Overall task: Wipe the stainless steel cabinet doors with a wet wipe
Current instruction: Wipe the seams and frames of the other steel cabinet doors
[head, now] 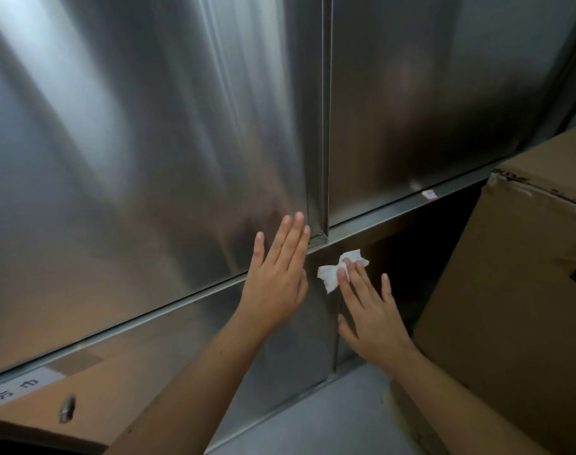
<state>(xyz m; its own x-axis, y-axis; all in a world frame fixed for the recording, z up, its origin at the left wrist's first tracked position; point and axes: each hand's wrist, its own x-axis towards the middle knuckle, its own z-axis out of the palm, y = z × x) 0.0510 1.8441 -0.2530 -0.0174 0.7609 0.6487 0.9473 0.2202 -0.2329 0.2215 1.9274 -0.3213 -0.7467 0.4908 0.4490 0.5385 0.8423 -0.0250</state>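
Observation:
Two tall stainless steel cabinet doors fill the view: the left door (pixel 142 152) and the right door (pixel 421 103), split by a vertical seam. My left hand (pixel 277 274) lies flat with straight fingers against the lower right corner of the left door. My right hand (pixel 370 310) presses a crumpled white wet wipe (pixel 332 272) with straight fingers onto the steel panel (pixel 313 336) just below the doors, under the seam.
A large cardboard box (pixel 523 290) stands close at the right, beside my right arm. Another cardboard box (pixel 60 418) with a white label sits at the lower left. A dark gap (pixel 421 257) opens under the right door. Grey floor (pixel 339 418) shows at the bottom.

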